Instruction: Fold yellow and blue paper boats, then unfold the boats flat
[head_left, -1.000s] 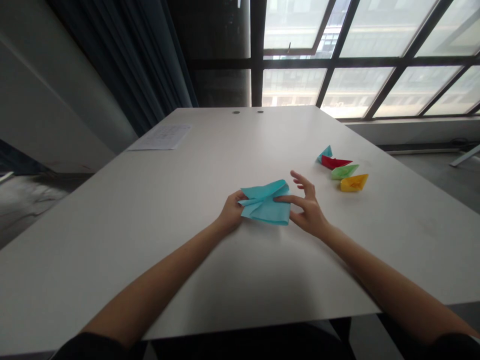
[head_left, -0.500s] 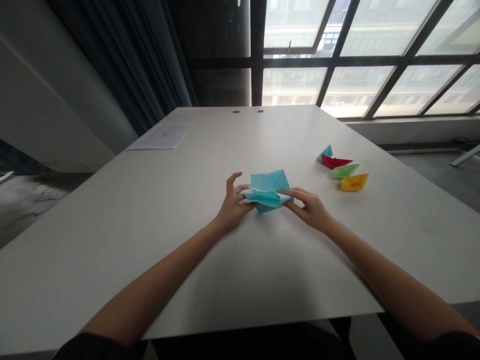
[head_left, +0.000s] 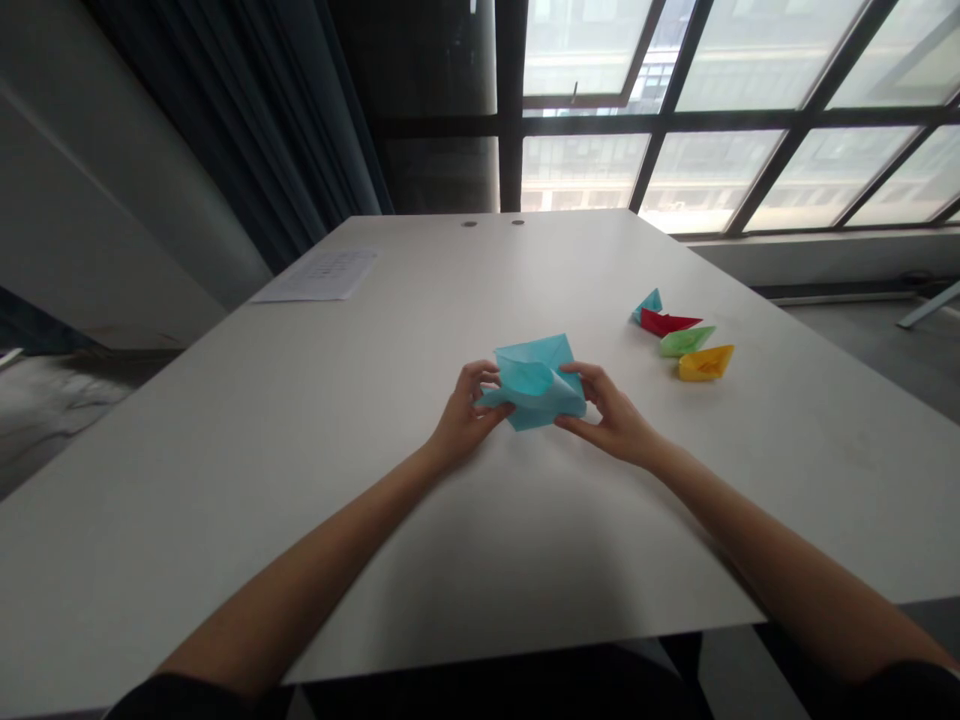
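Observation:
Between my two hands is a light blue folded paper (head_left: 534,385), its near layer bowed so that a rounded pocket shows in the middle. My left hand (head_left: 469,410) pinches its left corner, thumb in front and fingers curled behind. On the right side, my right hand (head_left: 611,415) grips the paper's edge with the thumb below and the fingers above. The fingertips behind the paper are partly hidden.
On the white table (head_left: 375,380), right of my hands, folded paper boats sit in a row: blue (head_left: 648,304), red (head_left: 666,322), green (head_left: 685,341) and yellow (head_left: 705,364). A printed sheet (head_left: 319,276) lies at the far left.
The paper's near layer has bowed open into a rounded pocket. My left index finger, raised before, has curled down to the paper. My right thumb has moved left along the lower edge.

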